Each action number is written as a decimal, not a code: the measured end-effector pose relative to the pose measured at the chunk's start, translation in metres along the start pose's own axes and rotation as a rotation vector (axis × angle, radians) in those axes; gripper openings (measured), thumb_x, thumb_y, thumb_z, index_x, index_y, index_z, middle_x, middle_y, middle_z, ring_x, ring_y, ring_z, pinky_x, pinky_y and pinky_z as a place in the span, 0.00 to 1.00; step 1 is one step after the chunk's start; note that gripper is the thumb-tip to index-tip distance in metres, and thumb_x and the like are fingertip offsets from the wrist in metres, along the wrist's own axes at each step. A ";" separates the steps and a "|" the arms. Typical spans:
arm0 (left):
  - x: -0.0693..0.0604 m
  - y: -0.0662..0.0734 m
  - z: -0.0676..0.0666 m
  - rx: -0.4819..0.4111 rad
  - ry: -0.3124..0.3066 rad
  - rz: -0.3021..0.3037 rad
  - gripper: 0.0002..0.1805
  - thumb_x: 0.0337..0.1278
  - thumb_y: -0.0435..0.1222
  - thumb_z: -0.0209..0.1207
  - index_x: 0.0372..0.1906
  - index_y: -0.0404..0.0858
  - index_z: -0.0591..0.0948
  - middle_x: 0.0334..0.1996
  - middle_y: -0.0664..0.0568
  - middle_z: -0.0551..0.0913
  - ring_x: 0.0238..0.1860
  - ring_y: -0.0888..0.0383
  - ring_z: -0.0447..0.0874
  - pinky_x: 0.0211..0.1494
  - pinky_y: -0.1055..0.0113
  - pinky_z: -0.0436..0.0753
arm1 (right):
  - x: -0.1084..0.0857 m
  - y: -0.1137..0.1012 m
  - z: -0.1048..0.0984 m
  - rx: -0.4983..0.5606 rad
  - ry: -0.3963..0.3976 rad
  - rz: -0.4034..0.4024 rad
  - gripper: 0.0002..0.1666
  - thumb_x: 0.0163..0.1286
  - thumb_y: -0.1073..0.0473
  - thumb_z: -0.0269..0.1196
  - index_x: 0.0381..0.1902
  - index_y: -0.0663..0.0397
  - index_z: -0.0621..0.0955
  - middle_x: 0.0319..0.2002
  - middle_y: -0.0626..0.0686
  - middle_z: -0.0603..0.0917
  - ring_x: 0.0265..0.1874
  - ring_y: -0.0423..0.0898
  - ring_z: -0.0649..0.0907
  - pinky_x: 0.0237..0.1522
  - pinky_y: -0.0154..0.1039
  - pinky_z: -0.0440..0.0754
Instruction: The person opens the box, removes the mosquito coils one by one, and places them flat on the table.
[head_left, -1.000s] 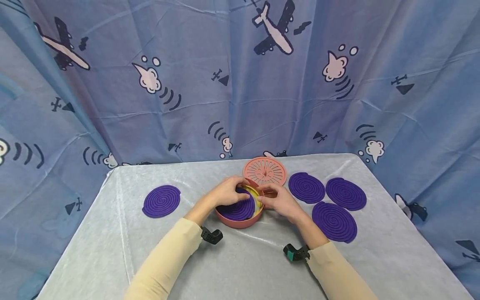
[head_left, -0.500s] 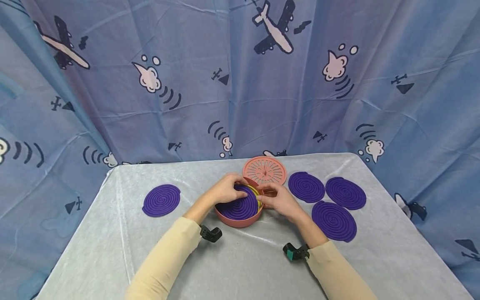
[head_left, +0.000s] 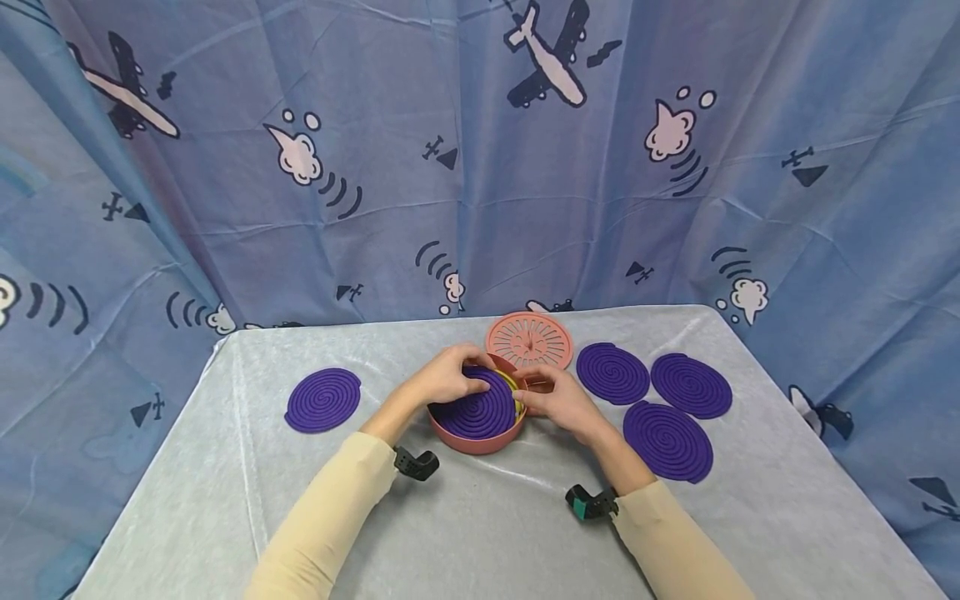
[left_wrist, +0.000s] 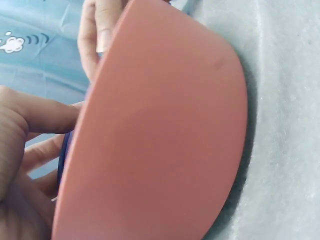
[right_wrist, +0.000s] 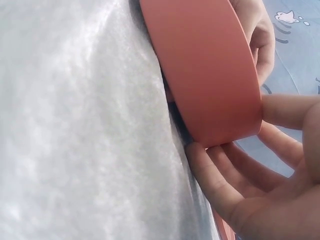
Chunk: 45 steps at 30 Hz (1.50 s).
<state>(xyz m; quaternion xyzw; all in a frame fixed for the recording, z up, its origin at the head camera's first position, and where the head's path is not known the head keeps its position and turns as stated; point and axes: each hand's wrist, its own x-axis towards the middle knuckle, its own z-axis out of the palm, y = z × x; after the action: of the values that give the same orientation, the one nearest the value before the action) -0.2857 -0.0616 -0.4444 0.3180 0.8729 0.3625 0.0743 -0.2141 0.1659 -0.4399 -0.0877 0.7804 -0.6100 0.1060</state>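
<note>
A round coral-coloured dish (head_left: 480,445) stands on the table, with a purple mosquito coil (head_left: 483,415) lying in it. A yellow edge (head_left: 510,381) shows beneath the coil at the right. My left hand (head_left: 444,377) pinches the coil at its far left, thumb on top; its other fingertips are partly hidden behind the coil. From the right, my right hand (head_left: 555,402) grips the dish wall. In the right wrist view its thumb (right_wrist: 287,109) lies at the rim and the fingers are against the outer wall (right_wrist: 205,75). The wall hides most of the coil in the left wrist view.
A slotted coral lid (head_left: 529,340) lies just behind the dish. Another purple coil (head_left: 323,401) lies at the left. At the right are three more coils: one at the back (head_left: 612,373), one farther right (head_left: 692,386), one nearer (head_left: 668,442). A patterned curtain (head_left: 480,167) hangs behind the table.
The coil in the dish has shifted to the right and covers more of the yellow edge. My left hand has moved slightly back and left. The right hand stays at the dish.
</note>
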 end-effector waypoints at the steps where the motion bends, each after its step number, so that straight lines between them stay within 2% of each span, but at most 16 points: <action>1: -0.001 0.000 -0.001 -0.009 0.001 0.008 0.14 0.56 0.31 0.70 0.49 0.37 0.85 0.46 0.50 0.86 0.50 0.55 0.82 0.62 0.58 0.77 | 0.000 0.001 0.000 0.000 0.000 -0.001 0.26 0.70 0.68 0.66 0.63 0.73 0.75 0.56 0.74 0.79 0.51 0.57 0.82 0.51 0.54 0.84; 5: -0.004 -0.001 -0.006 -0.061 -0.008 0.024 0.16 0.55 0.29 0.69 0.50 0.35 0.84 0.47 0.48 0.86 0.51 0.53 0.82 0.62 0.58 0.77 | 0.008 0.014 -0.002 0.006 0.005 -0.002 0.26 0.70 0.67 0.66 0.63 0.71 0.75 0.57 0.73 0.78 0.51 0.57 0.82 0.50 0.55 0.85; 8: -0.006 -0.001 -0.010 -0.113 -0.024 0.010 0.16 0.55 0.27 0.68 0.50 0.35 0.84 0.47 0.46 0.86 0.51 0.53 0.83 0.62 0.57 0.77 | 0.012 0.024 -0.004 0.006 0.014 0.004 0.27 0.70 0.65 0.67 0.63 0.68 0.76 0.57 0.69 0.79 0.51 0.55 0.82 0.49 0.53 0.86; 16: -0.008 -0.002 -0.012 -0.137 -0.025 0.004 0.17 0.56 0.26 0.67 0.52 0.35 0.84 0.42 0.47 0.86 0.46 0.55 0.82 0.58 0.59 0.79 | 0.013 0.025 -0.007 0.010 0.022 0.003 0.27 0.68 0.62 0.70 0.62 0.65 0.78 0.55 0.66 0.81 0.49 0.53 0.83 0.46 0.48 0.87; 27: -0.012 -0.003 -0.010 -0.181 0.016 0.028 0.18 0.59 0.26 0.66 0.54 0.34 0.83 0.47 0.46 0.86 0.50 0.54 0.82 0.60 0.58 0.78 | 0.012 0.022 -0.008 0.030 0.024 0.022 0.25 0.67 0.66 0.69 0.60 0.66 0.79 0.54 0.66 0.82 0.47 0.51 0.84 0.47 0.51 0.86; 31: -0.014 -0.003 -0.008 -0.219 0.042 0.003 0.18 0.60 0.25 0.65 0.55 0.34 0.83 0.49 0.45 0.86 0.50 0.54 0.83 0.60 0.59 0.78 | 0.011 0.022 -0.010 0.037 0.019 0.032 0.24 0.67 0.66 0.69 0.60 0.66 0.79 0.55 0.66 0.81 0.48 0.52 0.83 0.47 0.51 0.86; 36: -0.016 -0.002 -0.008 -0.300 0.090 -0.032 0.19 0.61 0.25 0.64 0.57 0.33 0.82 0.49 0.43 0.84 0.47 0.54 0.85 0.53 0.62 0.82 | 0.010 0.021 -0.014 0.028 0.019 0.038 0.23 0.67 0.68 0.67 0.59 0.67 0.79 0.56 0.66 0.80 0.49 0.53 0.83 0.46 0.48 0.87; 40: -0.018 -0.001 -0.009 -0.370 0.117 -0.026 0.19 0.62 0.25 0.64 0.58 0.30 0.80 0.50 0.40 0.82 0.44 0.52 0.86 0.45 0.62 0.86 | 0.010 0.021 -0.016 0.029 0.021 0.045 0.22 0.67 0.70 0.66 0.59 0.67 0.79 0.55 0.66 0.81 0.48 0.52 0.83 0.46 0.47 0.87; 45: -0.021 0.003 -0.015 -0.425 0.139 -0.030 0.20 0.62 0.25 0.64 0.59 0.30 0.80 0.51 0.38 0.82 0.43 0.51 0.87 0.44 0.62 0.86 | 0.011 0.021 -0.016 0.036 0.012 0.033 0.22 0.67 0.70 0.66 0.59 0.69 0.79 0.55 0.67 0.81 0.48 0.52 0.83 0.45 0.46 0.87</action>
<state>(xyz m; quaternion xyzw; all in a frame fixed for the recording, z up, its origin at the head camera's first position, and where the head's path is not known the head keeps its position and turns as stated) -0.2732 -0.0816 -0.4339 0.2566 0.7846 0.5581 0.0845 -0.2292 0.1830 -0.4571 -0.0692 0.7712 -0.6226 0.1130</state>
